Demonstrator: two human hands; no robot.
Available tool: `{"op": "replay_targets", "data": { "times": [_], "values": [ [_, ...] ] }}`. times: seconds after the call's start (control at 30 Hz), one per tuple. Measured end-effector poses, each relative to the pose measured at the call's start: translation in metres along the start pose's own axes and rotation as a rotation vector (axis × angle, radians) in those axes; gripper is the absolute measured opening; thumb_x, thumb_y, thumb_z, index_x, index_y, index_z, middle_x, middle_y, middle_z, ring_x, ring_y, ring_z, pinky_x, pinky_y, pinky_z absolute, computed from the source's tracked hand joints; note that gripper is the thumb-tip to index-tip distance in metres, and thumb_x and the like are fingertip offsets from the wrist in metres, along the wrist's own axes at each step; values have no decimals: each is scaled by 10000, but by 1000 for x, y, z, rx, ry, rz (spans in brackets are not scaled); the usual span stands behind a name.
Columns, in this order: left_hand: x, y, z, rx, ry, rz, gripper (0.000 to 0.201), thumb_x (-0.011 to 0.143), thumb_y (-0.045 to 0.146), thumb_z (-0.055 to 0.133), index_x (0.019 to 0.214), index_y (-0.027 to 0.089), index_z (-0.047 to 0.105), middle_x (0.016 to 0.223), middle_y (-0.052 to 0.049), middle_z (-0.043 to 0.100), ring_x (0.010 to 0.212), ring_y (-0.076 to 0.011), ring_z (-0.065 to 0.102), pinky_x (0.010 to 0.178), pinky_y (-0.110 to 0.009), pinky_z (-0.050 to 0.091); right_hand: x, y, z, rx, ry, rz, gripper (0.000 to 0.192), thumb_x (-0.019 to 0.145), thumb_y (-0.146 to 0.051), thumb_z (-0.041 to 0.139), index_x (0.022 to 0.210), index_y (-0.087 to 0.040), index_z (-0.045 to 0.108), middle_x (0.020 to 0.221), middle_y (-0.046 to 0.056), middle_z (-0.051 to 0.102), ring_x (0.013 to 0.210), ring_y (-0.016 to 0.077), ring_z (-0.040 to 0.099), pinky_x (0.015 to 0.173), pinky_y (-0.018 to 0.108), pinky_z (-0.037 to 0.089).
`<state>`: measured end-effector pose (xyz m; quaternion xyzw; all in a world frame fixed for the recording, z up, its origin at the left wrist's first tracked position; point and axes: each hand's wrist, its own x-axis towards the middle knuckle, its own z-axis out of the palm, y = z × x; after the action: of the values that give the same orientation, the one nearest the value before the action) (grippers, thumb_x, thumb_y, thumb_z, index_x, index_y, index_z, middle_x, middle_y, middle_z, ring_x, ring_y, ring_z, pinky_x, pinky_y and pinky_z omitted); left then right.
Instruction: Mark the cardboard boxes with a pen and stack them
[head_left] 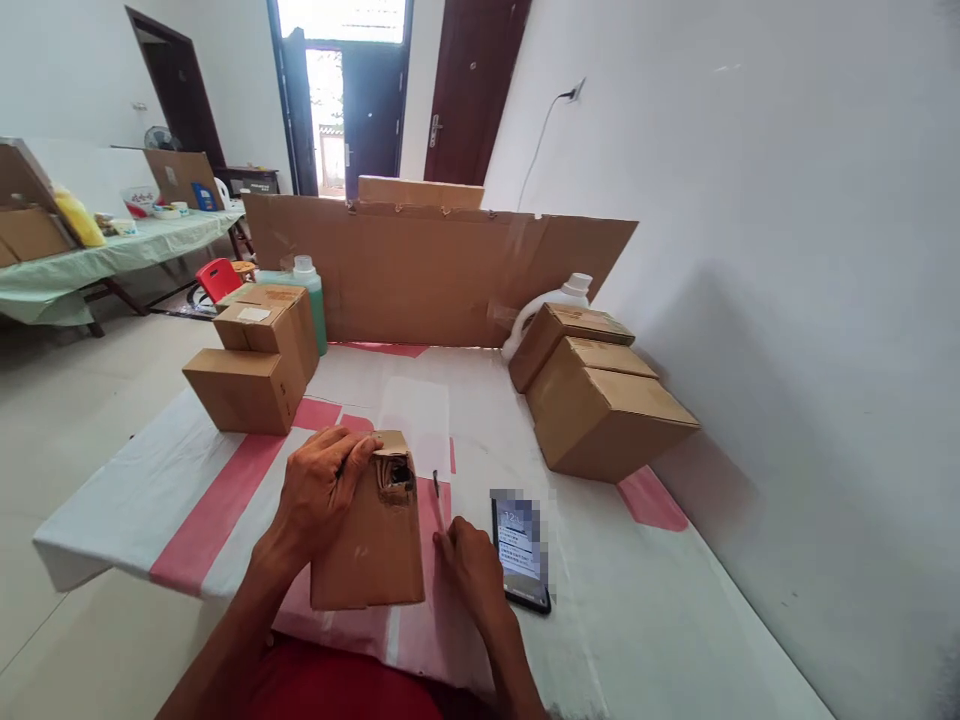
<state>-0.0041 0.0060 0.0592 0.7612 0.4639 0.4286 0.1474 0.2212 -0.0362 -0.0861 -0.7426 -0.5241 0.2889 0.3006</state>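
Observation:
My left hand [326,480] grips the top left of a small cardboard box [367,550] at the table's near edge, its thumb near the upper rim. A ragged hole [395,475] with torn, dark edges is near the box's top right corner. To the right of the box, my right hand [471,565] is closed round a slim, pale stick-like tool [441,503] with a dark tip. The tip points up and away, apart from the box. What exact kind of tool it is, I cannot make out. A lit phone [521,550] lies just right of my right hand.
Cardboard boxes [247,385] stand at the left with a green-liquid jug [315,300] behind. More boxes [607,420] and a white jug [547,305] stand at the right, near the wall. A tall cardboard sheet [427,270] closes off the table's [480,390] far side.

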Motion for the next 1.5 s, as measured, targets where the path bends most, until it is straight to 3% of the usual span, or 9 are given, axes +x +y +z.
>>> {"op": "replay_targets", "data": {
  "times": [0.17, 0.3, 0.5, 0.63, 0.8, 1.03, 1.23, 1.37, 1.5],
  "values": [
    [1, -1, 2, -31, 1, -33, 446, 1092, 419, 377, 1075, 224, 778, 965, -54, 778, 912, -211, 708, 854, -324, 499, -10, -27, -26, 511, 99, -62, 415, 918, -630, 541, 783, -238, 525, 653, 20, 670, 552, 201, 638, 514, 296, 467],
    [2, -1, 4, -65, 50, -53, 391, 1086, 390, 407, 1094, 212, 756, 1070, -55, 800, 1015, -217, 732, 925, -325, 510, -30, -77, -56, 1015, 190, -276, 234, 917, -448, 704, 972, -226, 654, 809, 38, 748, 693, 197, 723, 599, 304, 562],
    [0, 0, 6, -44, 42, -53, 368, 1080, 360, 418, 1059, 207, 751, 1017, -57, 803, 969, -220, 739, 885, -330, 515, -45, -124, -48, 789, 163, -595, 107, 970, -281, 671, 1049, -258, 741, 1005, 50, 708, 850, 191, 713, 657, 301, 576],
    [-1, 0, 6, -40, 38, -30, 356, 1077, 332, 416, 1033, 219, 750, 1032, -56, 804, 980, -216, 741, 906, -330, 515, -42, -126, -43, 573, 184, -684, 117, 980, -226, 650, 1056, -266, 730, 989, 34, 713, 947, 192, 689, 805, 318, 572],
    [-2, -1, 6, -27, 32, -3, 340, 1076, 310, 426, 1031, 203, 746, 1038, -65, 802, 1001, -216, 735, 917, -324, 510, -43, -124, -49, 495, 152, -718, 96, 983, -201, 627, 1001, -248, 708, 940, 27, 703, 880, 182, 672, 748, 292, 546],
    [-4, 1, 5, -6, 46, 7, 350, 1083, 312, 424, 997, 189, 740, 974, -60, 790, 957, -212, 730, 877, -321, 517, -54, -115, -62, 478, 66, -679, 98, 989, -215, 618, 936, -231, 699, 870, 14, 674, 794, 151, 652, 703, 262, 532],
    [-4, 2, 5, -2, 56, 3, 351, 1083, 320, 433, 1006, 177, 744, 994, -61, 791, 944, -205, 732, 856, -314, 517, -37, -79, -80, 702, 224, -341, 214, 1000, -425, 600, 950, -218, 621, 978, 56, 738, 610, 129, 621, 461, 232, 419],
    [-5, 2, 3, 11, 55, 18, 340, 1072, 329, 454, 1025, 175, 754, 1006, -60, 793, 939, -202, 734, 869, -307, 519, -12, -37, -58, 92, -60, -137, 273, 1015, -369, 532, 793, -211, 549, 676, 8, 672, 528, 142, 576, 539, 260, 425],
    [-4, 0, 1, 32, 57, 29, 343, 1061, 350, 469, 1052, 174, 763, 1060, -59, 799, 974, -205, 731, 906, -303, 521, -10, -11, -17, -176, -87, -13, 151, 915, -189, 655, 769, -184, 619, 822, 105, 753, 800, 233, 704, 694, 294, 431]
  ]
}}
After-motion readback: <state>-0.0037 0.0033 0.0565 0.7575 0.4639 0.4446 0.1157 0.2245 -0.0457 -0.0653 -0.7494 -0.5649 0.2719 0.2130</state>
